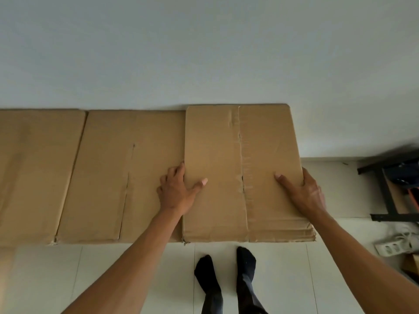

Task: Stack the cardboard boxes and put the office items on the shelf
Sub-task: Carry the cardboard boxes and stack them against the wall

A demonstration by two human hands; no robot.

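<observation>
Three brown cardboard boxes stand in a row against the white wall. The right box is nearest me and rises a little above the middle box; the left box runs off the frame's left edge. My left hand grips the right box's left edge, thumb on top and fingers down in the gap beside the middle box. My right hand grips its right edge, thumb on top and fingers over the side. A taped seam runs along the top of the right box.
A black metal shelf frame stands at the right with dark items on it, blurred. A white power strip lies on the tiled floor near it. My feet in black socks stand just before the right box.
</observation>
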